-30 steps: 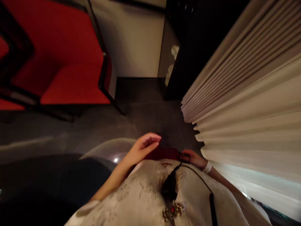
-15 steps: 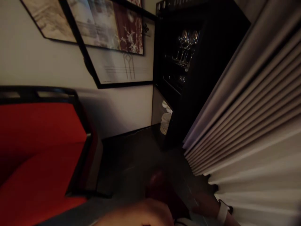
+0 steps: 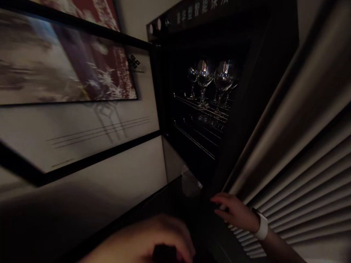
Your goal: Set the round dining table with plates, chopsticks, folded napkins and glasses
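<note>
My right hand (image 3: 237, 213) rests, fingers loosely spread, against the pleated curtain (image 3: 298, 171) — gripping nothing. My left hand (image 3: 153, 241) curls around something dark (what, I cannot tell). Above, the black cabinet (image 3: 255, 91) holds wine glasses (image 3: 214, 78).

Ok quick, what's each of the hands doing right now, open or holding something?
Left hand: curled around something dark; too dim to tell what.
Right hand: open, empty, fingers extended beside the pleated curtain.

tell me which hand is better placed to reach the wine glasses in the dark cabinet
Probably the right hand: it is raised, open, just below the cabinet holding the wine glasses. The left hand sits lower, curled round something dark.
</note>
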The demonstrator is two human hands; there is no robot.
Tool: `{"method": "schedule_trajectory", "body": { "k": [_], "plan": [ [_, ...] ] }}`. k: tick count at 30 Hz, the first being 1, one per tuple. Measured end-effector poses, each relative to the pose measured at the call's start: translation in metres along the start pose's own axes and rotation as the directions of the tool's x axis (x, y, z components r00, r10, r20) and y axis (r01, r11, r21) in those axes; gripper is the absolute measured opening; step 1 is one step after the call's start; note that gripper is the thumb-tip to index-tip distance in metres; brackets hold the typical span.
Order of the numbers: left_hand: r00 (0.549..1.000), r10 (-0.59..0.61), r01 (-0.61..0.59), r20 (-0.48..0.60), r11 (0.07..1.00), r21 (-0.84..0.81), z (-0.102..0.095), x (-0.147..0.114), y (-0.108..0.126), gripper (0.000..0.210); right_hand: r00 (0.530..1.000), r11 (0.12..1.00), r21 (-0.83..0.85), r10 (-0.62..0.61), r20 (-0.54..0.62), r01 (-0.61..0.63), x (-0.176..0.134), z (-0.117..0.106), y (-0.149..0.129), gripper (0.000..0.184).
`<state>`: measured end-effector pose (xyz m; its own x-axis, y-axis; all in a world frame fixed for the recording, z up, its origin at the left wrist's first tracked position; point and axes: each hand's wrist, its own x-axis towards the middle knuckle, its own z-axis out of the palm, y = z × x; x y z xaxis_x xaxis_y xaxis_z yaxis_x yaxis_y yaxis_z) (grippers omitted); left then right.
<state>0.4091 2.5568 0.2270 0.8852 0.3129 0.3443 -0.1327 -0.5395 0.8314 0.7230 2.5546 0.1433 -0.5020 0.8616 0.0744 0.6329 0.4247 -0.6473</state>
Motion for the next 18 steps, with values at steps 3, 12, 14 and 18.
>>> {"method": "schedule_trajectory", "body": {
  "k": [3, 12, 14, 18],
  "plan": [
    [0.999, -0.036, 0.037, -0.013, 0.991, 0.131, -0.111, 0.036, -0.023, 0.024, 0.955, 0.983, -0.132, -0.159, -0.251, 0.129, 0.031, -0.044, -0.047, 0.036],
    [0.910, -0.100, 0.253, -0.403, 0.903, 0.347, -0.357, 0.239, -0.100, 0.054, 0.531, 0.701, -0.515, -0.227, -0.817, -0.493, 0.178, -0.089, -0.154, 0.031],
    [0.965, -0.179, 0.230, -0.193, 0.929, 0.288, -0.367, 0.267, -0.112, 0.049, 0.467, 0.628, -0.455, -0.160, -0.870, -0.631, 0.218, -0.110, -0.150, 0.031],
    [0.982, -0.175, 0.173, 0.066, 0.984, 0.042, -0.369, 0.294, -0.131, 0.021, 0.455, 0.596, -0.313, 0.099, -0.885, -0.739, 0.264, -0.164, -0.121, 0.030]
  ]
}}
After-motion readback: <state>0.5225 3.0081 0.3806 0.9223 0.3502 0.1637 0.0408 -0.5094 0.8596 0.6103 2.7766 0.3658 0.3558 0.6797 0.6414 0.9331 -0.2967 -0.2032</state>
